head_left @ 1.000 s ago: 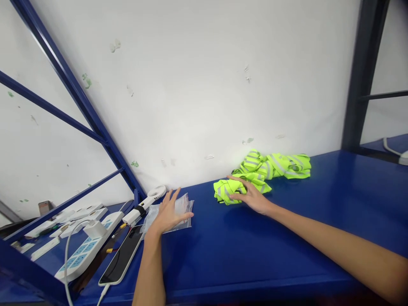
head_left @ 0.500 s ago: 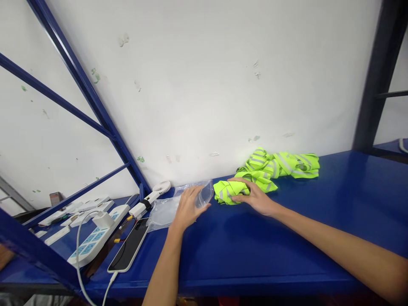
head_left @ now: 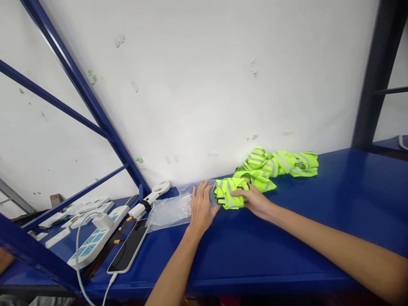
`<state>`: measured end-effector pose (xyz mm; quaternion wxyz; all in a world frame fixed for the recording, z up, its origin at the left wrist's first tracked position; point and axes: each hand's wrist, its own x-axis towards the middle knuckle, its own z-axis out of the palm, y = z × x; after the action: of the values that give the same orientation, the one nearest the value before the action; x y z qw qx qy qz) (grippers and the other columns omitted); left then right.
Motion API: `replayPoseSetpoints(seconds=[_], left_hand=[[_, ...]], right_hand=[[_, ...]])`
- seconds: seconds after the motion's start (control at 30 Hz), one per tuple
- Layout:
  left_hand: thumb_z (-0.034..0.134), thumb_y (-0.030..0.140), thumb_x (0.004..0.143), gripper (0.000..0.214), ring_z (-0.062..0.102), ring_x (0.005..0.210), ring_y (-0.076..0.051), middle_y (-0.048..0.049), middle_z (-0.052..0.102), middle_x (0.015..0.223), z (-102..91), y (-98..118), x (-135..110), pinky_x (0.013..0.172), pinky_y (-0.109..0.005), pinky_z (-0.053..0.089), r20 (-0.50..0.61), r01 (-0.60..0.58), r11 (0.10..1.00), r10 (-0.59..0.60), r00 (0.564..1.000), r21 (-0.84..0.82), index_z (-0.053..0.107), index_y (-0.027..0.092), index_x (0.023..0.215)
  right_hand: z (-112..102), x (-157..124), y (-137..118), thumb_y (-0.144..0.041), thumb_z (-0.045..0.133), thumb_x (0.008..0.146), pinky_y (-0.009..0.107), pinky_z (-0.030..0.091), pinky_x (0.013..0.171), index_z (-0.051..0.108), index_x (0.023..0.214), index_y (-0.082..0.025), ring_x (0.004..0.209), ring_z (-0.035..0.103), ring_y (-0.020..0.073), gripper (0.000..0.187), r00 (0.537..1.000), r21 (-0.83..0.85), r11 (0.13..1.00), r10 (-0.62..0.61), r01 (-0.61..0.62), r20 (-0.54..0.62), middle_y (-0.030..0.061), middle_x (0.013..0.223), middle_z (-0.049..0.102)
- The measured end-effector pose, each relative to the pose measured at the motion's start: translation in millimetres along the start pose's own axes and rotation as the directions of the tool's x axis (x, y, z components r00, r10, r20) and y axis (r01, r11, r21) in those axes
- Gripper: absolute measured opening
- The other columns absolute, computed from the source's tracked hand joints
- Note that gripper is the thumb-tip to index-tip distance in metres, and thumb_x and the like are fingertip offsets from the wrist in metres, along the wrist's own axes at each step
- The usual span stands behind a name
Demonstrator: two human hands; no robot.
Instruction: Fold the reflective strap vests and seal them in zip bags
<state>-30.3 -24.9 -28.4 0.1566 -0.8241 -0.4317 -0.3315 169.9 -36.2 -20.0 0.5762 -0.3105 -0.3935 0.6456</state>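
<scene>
My right hand (head_left: 255,201) grips a bundled neon-yellow reflective vest (head_left: 230,193) with grey stripes, low over the blue shelf (head_left: 287,238). Around the mouth of a clear plastic bag (head_left: 168,212), my left hand (head_left: 203,206) is closed, with the bag's rim raised between thumb and fingers. The vest's left end meets that rim; how far inside it lies I cannot tell. The rest of the bag spreads flat to the left. Behind my right hand, more yellow reflective vests (head_left: 280,163) lie crumpled along the wall.
To the left lie a phone (head_left: 129,246) on a charging cable, a small white handheld fan (head_left: 153,197) and a white power strip (head_left: 98,238). A blue metal post (head_left: 95,108) slants up behind them. The white wall (head_left: 197,85) bounds the shelf's back.
My left hand has moved right with the bag's mouth, up against the vest's left end. My right hand keeps hold of the vest, whose bundle has turned slightly.
</scene>
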Motion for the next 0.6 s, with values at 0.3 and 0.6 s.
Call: replayPoseSetpoints(seconds=[0.3,0.6], left_hand=[[0.060,0.025,0.080,0.051,0.032,0.138,-0.033,-0.0156,0.047,0.138,5.7,-1.5,0.9,0.110,-0.059,0.022,-0.063,0.067,0.998,-0.067,0.996,0.009,0.037,0.020,0.125],[0.059,0.018,0.079,0.065,0.035,0.137,-0.028,-0.0108,0.053,0.136,4.4,-1.9,1.3,0.114,-0.055,0.018,-0.012,-0.031,0.999,0.031,0.999,0.012,0.030,0.021,0.137]], right_hand=[[1.2,-2.1,-8.8,-0.014,0.076,0.062,0.033,0.059,0.068,0.062,0.089,-0.020,0.082,0.071,0.0235,0.031,1.000,0.027,0.999,0.019,-0.019,0.008,0.0027,0.091,0.075],[3.3,-3.2,-8.2,-0.008,0.069,0.062,0.029,0.057,0.063,0.058,0.089,-0.021,0.077,0.071,0.0211,0.032,0.998,0.026,0.998,0.063,-0.063,-0.003,0.0020,0.086,0.073]])
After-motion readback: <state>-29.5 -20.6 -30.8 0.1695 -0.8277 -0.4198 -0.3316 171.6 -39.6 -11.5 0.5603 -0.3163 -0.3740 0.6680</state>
